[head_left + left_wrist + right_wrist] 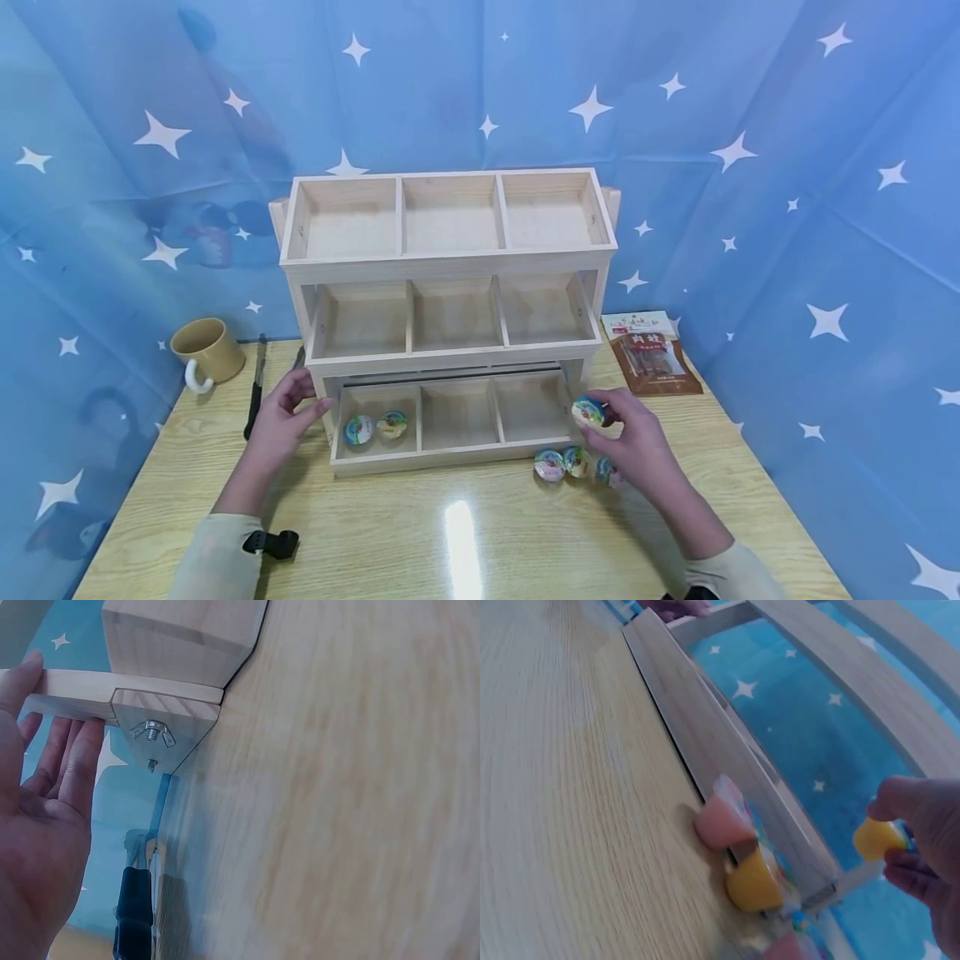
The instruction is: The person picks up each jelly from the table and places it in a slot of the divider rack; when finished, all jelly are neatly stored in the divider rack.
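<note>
A three-tier wooden shelf (450, 271) has three compartments in each tier. My left hand (288, 417) holds the shelf's left side frame (75, 686), thumb on one face and fingertips on the other. In my right hand (637, 437) a small yellow jelly cup (877, 840) is pinched between thumb and fingers, beside the bottom tier's right end. A pink jelly cup (724, 821) and a yellow one (754, 886) stand on the table along the shelf's front, with another pink cup (606, 472) partly behind my right hand. Two jelly cups (375, 427) lie in the bottom left compartment.
A tan mug (213, 350) with a white handle stands at the back left. Close to it lies a black-handled knife (255, 396). Behind my right hand is a brown food packet (652, 358) on the wooden table (375, 533). A starry blue curtain surrounds the table.
</note>
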Motion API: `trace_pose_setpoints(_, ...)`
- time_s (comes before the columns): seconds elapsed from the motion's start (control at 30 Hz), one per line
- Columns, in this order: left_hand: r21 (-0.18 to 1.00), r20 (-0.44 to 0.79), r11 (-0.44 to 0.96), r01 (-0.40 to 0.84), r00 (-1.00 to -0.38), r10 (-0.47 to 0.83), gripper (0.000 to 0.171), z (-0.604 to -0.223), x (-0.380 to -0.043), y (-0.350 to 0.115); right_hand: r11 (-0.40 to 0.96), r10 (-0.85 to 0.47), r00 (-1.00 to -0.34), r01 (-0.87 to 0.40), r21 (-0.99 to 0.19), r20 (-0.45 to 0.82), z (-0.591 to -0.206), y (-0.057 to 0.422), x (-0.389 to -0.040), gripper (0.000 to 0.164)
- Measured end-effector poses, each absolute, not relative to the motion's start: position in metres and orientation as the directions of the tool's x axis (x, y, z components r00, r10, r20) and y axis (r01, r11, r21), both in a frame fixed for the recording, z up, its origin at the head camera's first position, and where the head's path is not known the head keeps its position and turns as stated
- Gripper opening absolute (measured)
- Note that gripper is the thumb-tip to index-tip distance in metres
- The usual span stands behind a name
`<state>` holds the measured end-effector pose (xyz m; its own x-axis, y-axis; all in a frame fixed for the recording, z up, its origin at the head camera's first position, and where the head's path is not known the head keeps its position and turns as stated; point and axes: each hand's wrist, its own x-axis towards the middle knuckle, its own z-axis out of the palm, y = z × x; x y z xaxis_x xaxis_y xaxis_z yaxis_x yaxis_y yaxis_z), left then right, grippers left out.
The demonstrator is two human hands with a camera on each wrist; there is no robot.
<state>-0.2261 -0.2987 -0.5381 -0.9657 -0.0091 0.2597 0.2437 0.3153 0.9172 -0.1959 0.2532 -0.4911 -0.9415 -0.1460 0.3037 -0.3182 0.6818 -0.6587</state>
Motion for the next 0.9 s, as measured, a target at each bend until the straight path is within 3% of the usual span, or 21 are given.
trace_pose_setpoints(0.37,0.917,0.268,0.307,0.254,-0.963,-0.002,0.052,-0.539,-0.228,-0.300,0.581,-0.270,-0.870,-0.488,-0.651,0.412,-0.496,0.219,-0.209,0.051)
trace_pose_setpoints(0.73,0.913,0.268,0.315,0.261,-0.963,0.021,0.053,-0.540,-0.229,-0.304,0.504,-0.372,-0.892,-0.427,-0.751,0.258,-0.502,0.176,-0.223,0.049)
trace_pose_setpoints(0.9,0.903,0.239,0.361,0.235,-0.970,0.035,0.053,-0.539,-0.229,-0.306,0.466,-0.440,-0.864,-0.453,-0.760,0.245,-0.502,0.156,-0.231,0.049)
